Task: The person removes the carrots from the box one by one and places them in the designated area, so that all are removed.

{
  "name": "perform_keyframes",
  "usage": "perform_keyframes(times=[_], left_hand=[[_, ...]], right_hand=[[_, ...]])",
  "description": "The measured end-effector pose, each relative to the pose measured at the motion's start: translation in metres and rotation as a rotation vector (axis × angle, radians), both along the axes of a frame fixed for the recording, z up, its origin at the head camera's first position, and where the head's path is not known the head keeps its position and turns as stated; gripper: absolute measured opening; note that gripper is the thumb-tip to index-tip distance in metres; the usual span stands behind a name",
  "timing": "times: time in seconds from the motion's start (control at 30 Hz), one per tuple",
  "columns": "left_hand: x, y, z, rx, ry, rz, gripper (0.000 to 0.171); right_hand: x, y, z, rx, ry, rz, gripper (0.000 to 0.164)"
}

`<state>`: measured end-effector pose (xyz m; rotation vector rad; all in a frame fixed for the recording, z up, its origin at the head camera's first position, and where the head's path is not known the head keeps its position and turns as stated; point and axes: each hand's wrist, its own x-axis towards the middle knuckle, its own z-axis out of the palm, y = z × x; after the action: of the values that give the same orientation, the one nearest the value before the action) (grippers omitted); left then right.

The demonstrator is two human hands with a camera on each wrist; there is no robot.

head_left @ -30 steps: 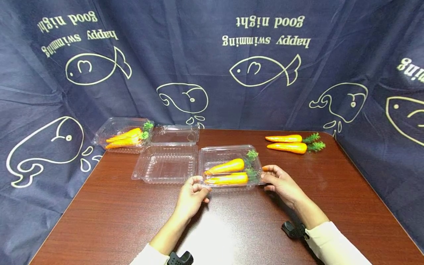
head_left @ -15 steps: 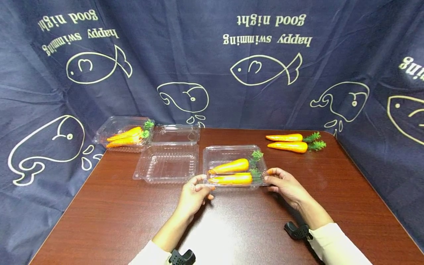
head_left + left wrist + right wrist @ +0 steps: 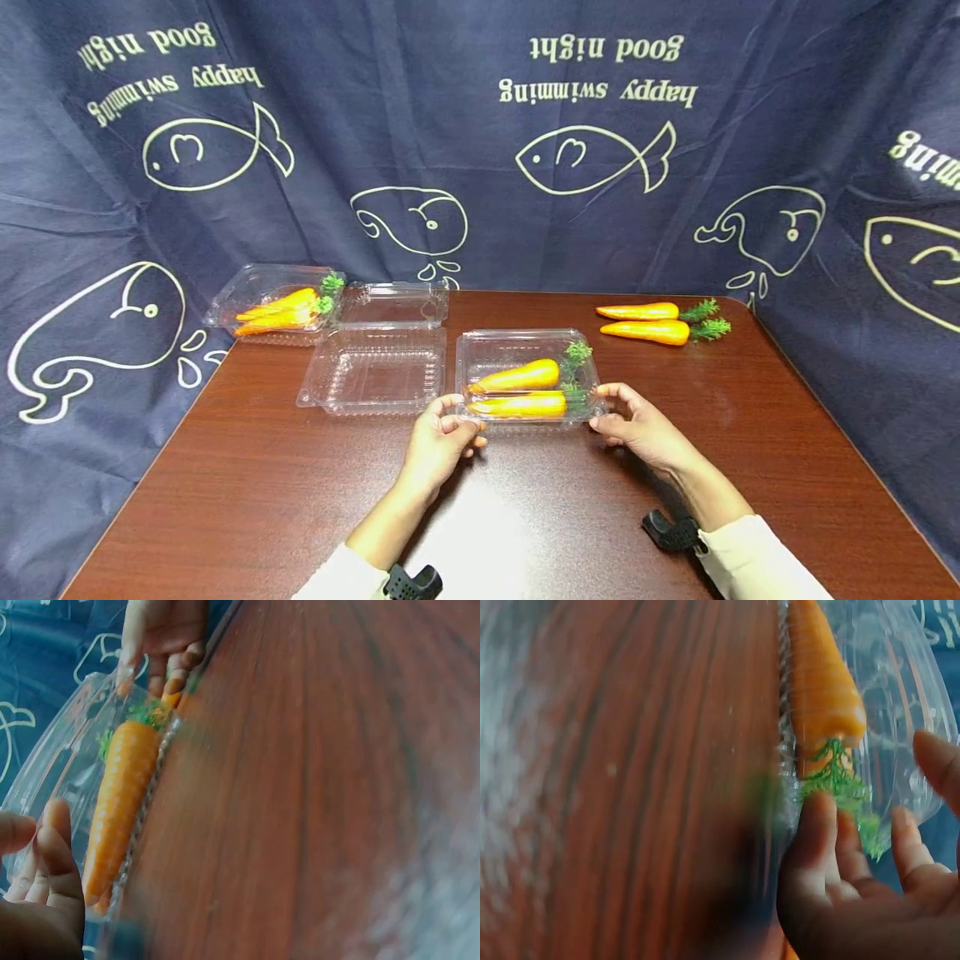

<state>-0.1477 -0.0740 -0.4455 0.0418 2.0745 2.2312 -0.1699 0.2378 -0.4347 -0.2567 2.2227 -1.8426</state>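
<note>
A clear plastic clamshell box [image 3: 510, 340] lies on the table with its lid down over two carrots [image 3: 517, 405] with green tops. My left hand [image 3: 435, 446] pinches its front left corner between thumb and fingers. At the front right corner, my right hand [image 3: 641, 429] has thumb and index finger around the rim. In the left wrist view, one carrot [image 3: 124, 799] shows through the clear wall beyond the left fingers. The right wrist view shows the right thumb [image 3: 817, 825] by the leafy top [image 3: 840, 784], with other fingers at the lid.
Left of the box stands an open clamshell box [image 3: 382, 408], its lid [image 3: 393, 290] folded back. A further box [image 3: 251, 283] with carrots is at the back left. Two loose carrots [image 3: 645, 332] lie at the back right. A dark blue curtain [image 3: 480, 150] surrounds the brown table [image 3: 247, 483].
The box and both hands shift slightly right, away from the open box, then stay put. My right thumb moves down and left along the front right corner.
</note>
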Motion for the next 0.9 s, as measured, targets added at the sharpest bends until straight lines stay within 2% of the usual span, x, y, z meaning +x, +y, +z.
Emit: perform_keyframes(times=[0.17,0.47,0.6,0.73,0.9], left_hand=[[-0.002,0.003,-0.001,-0.019,0.023,0.009,0.050],[-0.003,0.003,0.001,-0.076,0.040,0.010,0.047],[-0.002,0.004,0.002,-0.074,0.039,0.010,0.045],[-0.002,0.003,0.002,-0.079,0.028,0.009,0.045],[0.000,0.002,0.003,-0.091,0.023,0.011,0.047]], right_hand=[[0.000,-0.004,0.002,0.140,0.086,-0.093,0.042],[-0.002,-0.007,0.007,0.222,0.106,-0.165,0.022],[-0.003,-0.008,0.008,0.266,0.151,-0.172,0.018],[-0.002,-0.008,0.008,0.251,0.152,-0.140,0.017],[0.002,-0.009,0.011,0.263,0.187,-0.097,0.024]])
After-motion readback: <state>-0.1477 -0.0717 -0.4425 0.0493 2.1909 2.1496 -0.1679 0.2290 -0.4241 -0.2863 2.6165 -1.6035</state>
